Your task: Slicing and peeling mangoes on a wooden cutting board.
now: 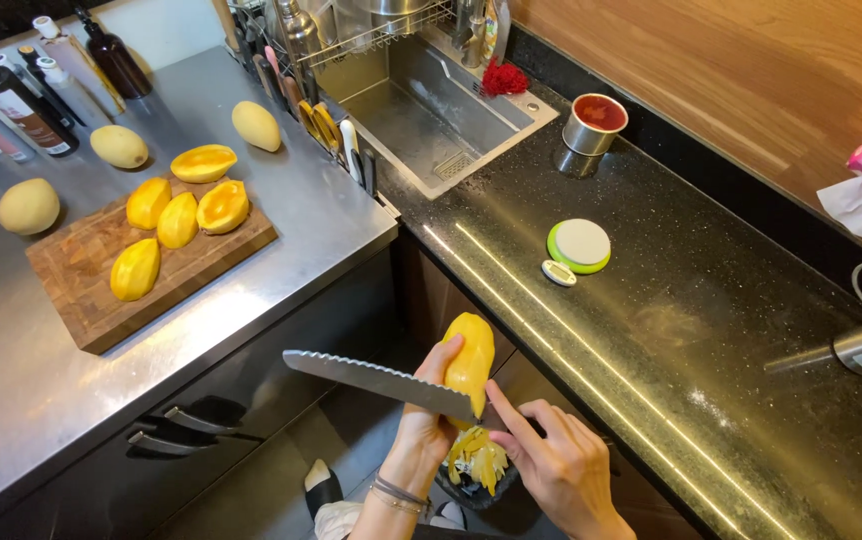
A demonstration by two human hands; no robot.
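Left hand (429,425) fingers grasp a peeled mango (471,362); right hand (549,455) fingers clench the knife (381,380) against it; peels fill the bowl (478,472) below.

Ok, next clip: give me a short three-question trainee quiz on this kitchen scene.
1. True or false: the left hand holds the peeled mango.
2. Which hand grips the serrated knife?
A. left hand
B. right hand
3. How many peeled mango pieces lie on the wooden cutting board?

Key:
1. True.
2. B; the blade points to the left, across the mango.
3. Four; a fifth piece lies just beyond the board on the steel counter.
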